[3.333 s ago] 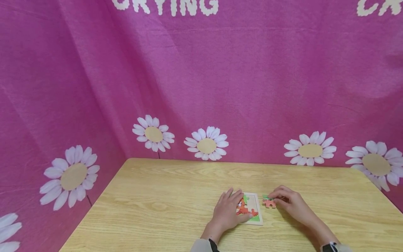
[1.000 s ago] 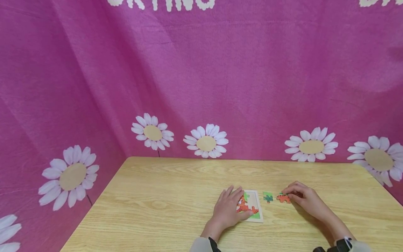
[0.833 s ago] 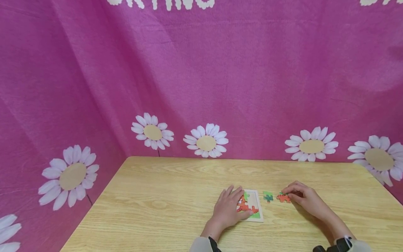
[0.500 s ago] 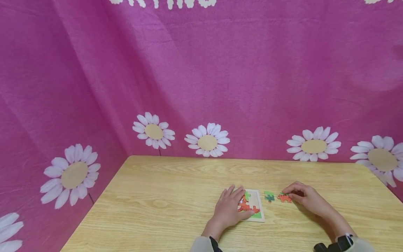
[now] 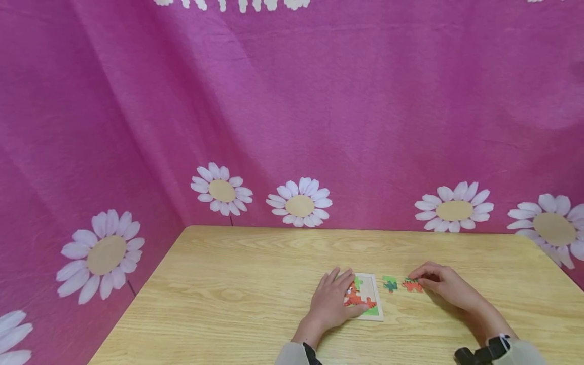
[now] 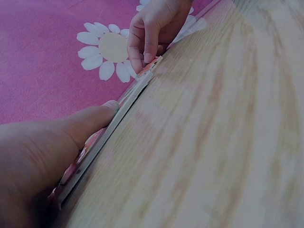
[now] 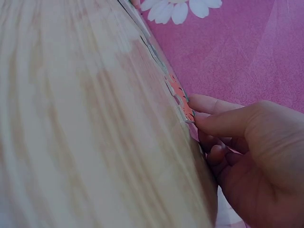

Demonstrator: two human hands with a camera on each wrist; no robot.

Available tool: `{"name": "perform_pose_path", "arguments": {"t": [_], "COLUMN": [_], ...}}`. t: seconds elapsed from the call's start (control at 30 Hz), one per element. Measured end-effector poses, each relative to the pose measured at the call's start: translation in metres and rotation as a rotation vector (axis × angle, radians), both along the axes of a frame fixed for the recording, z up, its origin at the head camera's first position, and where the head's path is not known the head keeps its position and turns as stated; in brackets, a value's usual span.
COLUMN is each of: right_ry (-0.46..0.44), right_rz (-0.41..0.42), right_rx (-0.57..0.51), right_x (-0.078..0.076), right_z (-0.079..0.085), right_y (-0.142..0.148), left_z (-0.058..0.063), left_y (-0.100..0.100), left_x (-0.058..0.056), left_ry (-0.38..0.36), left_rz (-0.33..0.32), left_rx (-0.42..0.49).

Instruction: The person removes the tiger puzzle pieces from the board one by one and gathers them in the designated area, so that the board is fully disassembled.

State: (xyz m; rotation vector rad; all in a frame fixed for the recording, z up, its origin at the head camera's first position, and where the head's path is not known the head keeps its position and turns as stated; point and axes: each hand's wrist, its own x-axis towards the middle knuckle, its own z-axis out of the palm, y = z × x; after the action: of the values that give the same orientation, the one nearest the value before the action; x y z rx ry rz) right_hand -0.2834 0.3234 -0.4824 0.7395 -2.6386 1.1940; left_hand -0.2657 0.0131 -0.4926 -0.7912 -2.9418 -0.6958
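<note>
My left hand [image 5: 329, 304] rests with spread fingers over the left part of a small jigsaw puzzle in a pale wooden frame [image 5: 379, 306], its thumb across the lower edge. An orange striped animal on green shows in the filled part; bare backing shows at upper right. To the right of the frame, a green puzzle piece [image 5: 390, 284] lies on the table. Just beyond it my right hand [image 5: 449, 288] pinches an orange puzzle piece [image 5: 412, 286] at its right edge between thumb and forefinger. In the right wrist view this orange piece [image 7: 180, 97] lies low along the tabletop.
The wood-grain table [image 5: 237, 284] carries the puzzle and both loose pieces. Behind it and along the left hangs a pink cloth [image 5: 365, 126] printed with white daisies. A black strap with a dark device [image 5: 483, 351] sits on the right wrist.
Since the oldest frame, my right hand has moved right with the orange piece, leaving the green piece uncovered beside the frame. The left hand has stayed on the puzzle. The last second shows hardly any motion.
</note>
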Motion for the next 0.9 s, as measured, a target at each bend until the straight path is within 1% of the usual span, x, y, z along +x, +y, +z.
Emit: {"name": "perform_pose_path", "arguments": {"t": [0.23, 0.37, 0.5, 0.6, 0.73, 0.77, 0.9], "right_ry": [-0.046, -0.043, -0.036, -0.041, -0.040, -0.033, -0.055], "right_rz": [-0.038, -0.061, -0.061, -0.035, 0.038, 0.055, 0.102], "right_rx": [-0.007, 0.000, -0.012, -0.035, -0.069, -0.069, -0.052], "right_x": [0.000, 0.000, 0.001, 0.002, 0.004, 0.004, 0.007], "right_z": [-0.001, -0.002, -0.001, 0.003, 0.005, 0.005, 0.008], "right_y": [-0.002, -0.003, -0.007, -0.013, -0.025, -0.028, -0.040], "left_z": [0.001, 0.000, 0.002, 0.005, 0.007, 0.008, 0.009], "left_y": [-0.001, -0.001, -0.003, -0.004, -0.007, -0.008, -0.011], "left_x": [-0.001, -0.001, -0.001, -0.001, -0.003, -0.004, -0.006], "left_ry": [-0.027, -0.032, -0.030, -0.038, -0.047, -0.045, -0.056], "left_rz": [-0.003, -0.010, -0.030, -0.046, -0.072, -0.079, -0.099], "left_rx": [0.016, 0.009, -0.011, -0.031, -0.064, -0.075, -0.078]}}
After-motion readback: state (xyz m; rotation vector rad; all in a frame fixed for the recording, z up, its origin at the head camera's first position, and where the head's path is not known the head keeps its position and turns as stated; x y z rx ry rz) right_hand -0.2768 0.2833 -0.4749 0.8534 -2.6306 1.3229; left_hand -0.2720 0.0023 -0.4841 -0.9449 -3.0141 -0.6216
